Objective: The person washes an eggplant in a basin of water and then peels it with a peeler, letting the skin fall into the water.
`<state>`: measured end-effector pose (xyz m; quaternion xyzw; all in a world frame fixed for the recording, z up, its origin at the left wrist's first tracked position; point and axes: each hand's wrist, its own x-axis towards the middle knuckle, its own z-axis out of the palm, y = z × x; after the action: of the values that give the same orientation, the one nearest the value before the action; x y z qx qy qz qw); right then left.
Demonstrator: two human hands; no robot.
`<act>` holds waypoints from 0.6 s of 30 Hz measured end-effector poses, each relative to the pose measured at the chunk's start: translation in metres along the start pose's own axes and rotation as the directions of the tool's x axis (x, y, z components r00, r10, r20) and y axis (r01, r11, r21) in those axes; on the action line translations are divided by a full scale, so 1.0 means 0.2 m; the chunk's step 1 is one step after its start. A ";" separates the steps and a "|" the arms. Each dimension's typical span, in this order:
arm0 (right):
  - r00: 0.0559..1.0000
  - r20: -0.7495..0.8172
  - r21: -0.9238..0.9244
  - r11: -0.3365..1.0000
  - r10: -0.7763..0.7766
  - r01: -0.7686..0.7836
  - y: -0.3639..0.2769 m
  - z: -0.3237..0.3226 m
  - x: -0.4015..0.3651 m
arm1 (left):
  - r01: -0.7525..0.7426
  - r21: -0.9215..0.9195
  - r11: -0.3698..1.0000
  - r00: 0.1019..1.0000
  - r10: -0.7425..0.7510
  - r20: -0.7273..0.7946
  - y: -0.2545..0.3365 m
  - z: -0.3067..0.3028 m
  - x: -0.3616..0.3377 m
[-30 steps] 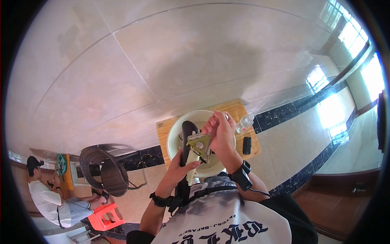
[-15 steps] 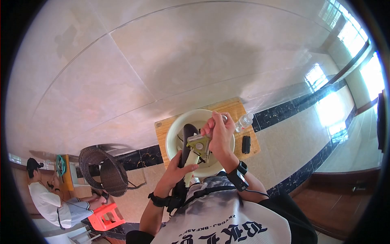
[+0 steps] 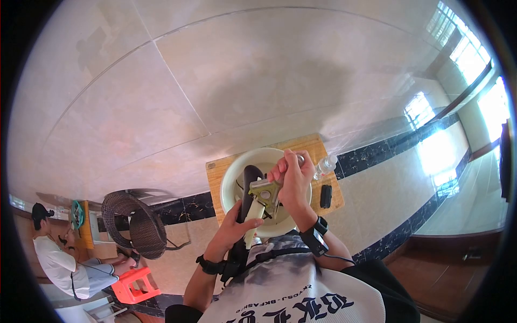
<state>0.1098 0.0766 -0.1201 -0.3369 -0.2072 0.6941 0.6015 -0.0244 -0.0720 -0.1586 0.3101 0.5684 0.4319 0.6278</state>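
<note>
A long dark eggplant slants over a cream-white basin, with a pale peeled strip showing along its side. My left hand is wrapped round its lower part, thumb across the pale flesh. In my right hand is a peeler with a green triangular head and a metal handle, gripped in closed fingers. The peeler head rests against the upper part of the eggplant. Dark peel pieces seem to lie in the basin, partly hidden behind my hands.
The basin stands on a wooden table. A clear plastic bottle and a black case are right of it. Leftward are a brown wicker chair, a red stool and a seated person by a teal basin.
The whole view has shifted slightly. Both hands keep their hold, and the peeler stays at nearly the same place on the eggplant.
</note>
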 end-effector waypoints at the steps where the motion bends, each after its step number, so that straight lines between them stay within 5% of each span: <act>1: 1.000 0.002 -0.002 1.000 -0.005 0.005 0.00 0.00 0.00 | 0.000 0.002 1.000 1.000 0.000 -0.004 0.00 0.00 0.00; 6: 0.998 0.016 -0.029 0.998 -0.056 0.056 -0.01 0.00 0.01 | 0.091 -0.003 0.996 0.996 -0.091 -0.002 0.05 0.00 -0.02; 12: 0.981 0.044 -0.067 0.979 -0.191 0.194 -0.05 -0.06 0.17 | 0.050 -0.003 0.999 0.997 -0.050 0.060 0.00 -0.02 -0.04; 15: 0.979 0.011 -0.070 0.977 -0.202 0.202 -0.04 -0.11 0.23 | -0.085 0.075 0.994 0.994 0.079 0.082 0.03 -0.01 -0.06; 18: 0.982 -0.065 -0.003 0.984 -0.180 0.180 -0.04 -0.13 0.23 | -0.038 0.056 0.998 0.997 0.034 0.068 0.07 0.00 -0.06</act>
<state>0.1313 0.1198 -0.1419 -0.3383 -0.2162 0.6259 0.6686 -0.0269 -0.0770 -0.1401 0.3526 0.5536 0.4160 0.6294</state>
